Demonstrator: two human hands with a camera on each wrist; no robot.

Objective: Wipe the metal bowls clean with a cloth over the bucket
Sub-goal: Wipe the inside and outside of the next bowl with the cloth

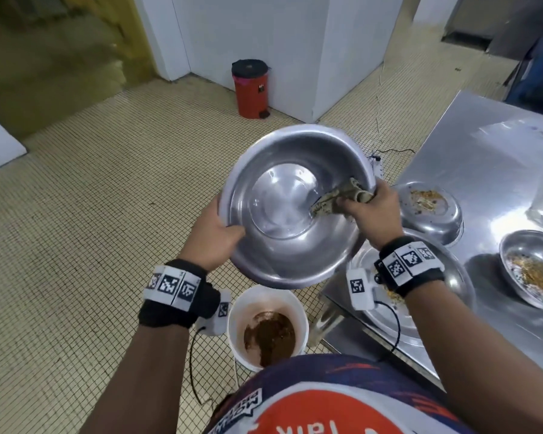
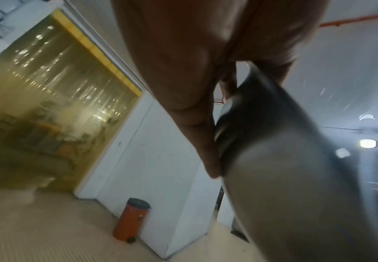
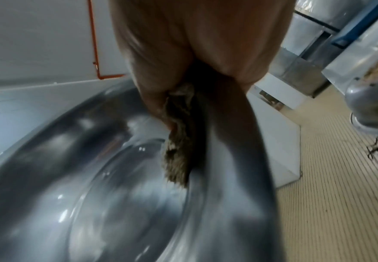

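A large metal bowl [image 1: 282, 220] is held tilted above a white bucket [image 1: 265, 321] that has brown slop in its bottom. My left hand [image 1: 215, 233] grips the bowl's left rim, thumb inside the bowl. My right hand [image 1: 372, 209] holds a dirty brownish cloth [image 1: 336, 198] against the inside of the bowl's right wall. The right wrist view shows the cloth [image 3: 179, 147] hanging from the fingers onto the shiny bowl [image 3: 82, 177]. In the left wrist view the bowl's rim [image 2: 262, 141] lies against my left hand [image 2: 206, 124]. The bowl's inside looks clean.
A steel table [image 1: 483, 158] stands at the right with several more metal bowls, two of them [image 1: 428, 208] [image 1: 533, 270] holding food scraps. A red pedal bin [image 1: 250, 87] stands by the white wall. Tiled floor spreads to the left.
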